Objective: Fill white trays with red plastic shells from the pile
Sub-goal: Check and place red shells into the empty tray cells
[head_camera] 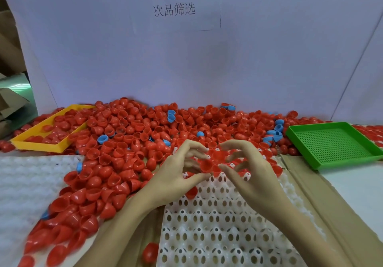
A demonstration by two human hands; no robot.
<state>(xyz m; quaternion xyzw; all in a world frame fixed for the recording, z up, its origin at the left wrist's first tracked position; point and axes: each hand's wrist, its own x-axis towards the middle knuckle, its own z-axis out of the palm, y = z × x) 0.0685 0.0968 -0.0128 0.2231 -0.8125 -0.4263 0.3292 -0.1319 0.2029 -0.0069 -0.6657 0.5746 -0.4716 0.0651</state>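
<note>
A big pile of red plastic shells [128, 134] spreads across the table's back and left, with a few blue shells mixed in. In front of me lies a white tray [217, 225] full of egg-shaped holes. Both hands hover over its far end, where several red shells [219, 156] sit. My left hand [178, 175] has its fingers curled, with thumb and fingertips around a red shell [206, 165]. My right hand [248, 175] has its fingers bent like claws over the shells at the tray's far end; no grip shows.
A yellow tray [31, 141] holding red shells sits at the back left. A green perforated tray [335, 144] stands at the right. Another white tray [27, 184] lies at the left. A white board with printed characters rises behind the pile. Brown cardboard lies under the tray.
</note>
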